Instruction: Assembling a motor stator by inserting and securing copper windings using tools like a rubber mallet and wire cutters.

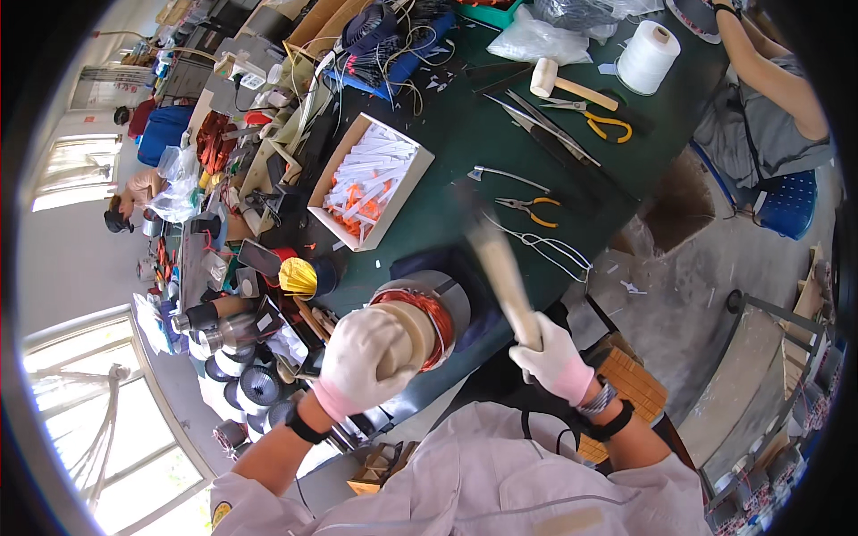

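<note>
My left hand (pixel 365 355), in a white glove, grips a pale round wooden block (pixel 413 332) on top of a motor stator. Red-brown copper windings (pixel 441 323) ring the block inside the stator's grey metal shell (pixel 458 302). My right hand (pixel 556 359), gloved too, is closed round the lower end of a hammer's wooden handle (pixel 503 279). The hammer stands raised to the right of the stator, and its dark head (pixel 468 207) is smeared by motion. The fingertips of my left hand are partly hidden behind the block.
A carton (pixel 413 174) of white and orange strips sits on the green table (pixel 420 234). Pliers (pixel 529 210), a mallet (pixel 572 87), scissors (pixel 594 116) and a thread cone (pixel 648 58) lie beyond. One person's arm (pixel 770 67) is at the far right; another person (pixel 138 192) is at left.
</note>
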Available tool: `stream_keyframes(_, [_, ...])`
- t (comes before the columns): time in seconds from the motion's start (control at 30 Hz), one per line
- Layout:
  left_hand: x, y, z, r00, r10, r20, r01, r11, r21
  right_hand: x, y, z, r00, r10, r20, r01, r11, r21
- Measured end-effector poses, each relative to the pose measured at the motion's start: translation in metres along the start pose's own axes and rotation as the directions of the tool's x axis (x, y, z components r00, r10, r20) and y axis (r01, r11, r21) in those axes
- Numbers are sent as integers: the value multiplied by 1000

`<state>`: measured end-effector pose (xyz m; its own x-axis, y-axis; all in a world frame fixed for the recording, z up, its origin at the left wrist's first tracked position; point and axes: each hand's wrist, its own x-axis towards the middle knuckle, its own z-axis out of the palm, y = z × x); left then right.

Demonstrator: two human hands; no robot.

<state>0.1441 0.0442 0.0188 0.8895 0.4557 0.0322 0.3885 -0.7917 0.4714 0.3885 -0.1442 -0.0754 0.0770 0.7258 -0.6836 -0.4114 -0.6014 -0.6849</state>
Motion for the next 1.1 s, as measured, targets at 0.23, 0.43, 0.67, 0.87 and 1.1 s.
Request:
stream_keyframes(0.23, [-6,-3,12,991,-10,-136,13,1000,22,1,4,14,987,-5,160,59,940,-337])
stream_keyframes(0.43, [-13,19,32,889,-343,-302,360,933,0,1,47,39,979,-102,178,163,913,-374])
stream_keyframes(0.67, [-3,-23,0,958,274,80,-272,962,-34,-1,26,45,993,-24,-112,44,982,184])
stream_keyframes(0.87, [-17,-7,18,992,124,-27,-123,991,45,-2,9,12,990,-103,101,133,927,-350])
stream_keyframes(1.1, [-23,27,31,945,-222,-239,252,962,103,-12,32,32,985,-15,170,83,911,-405])
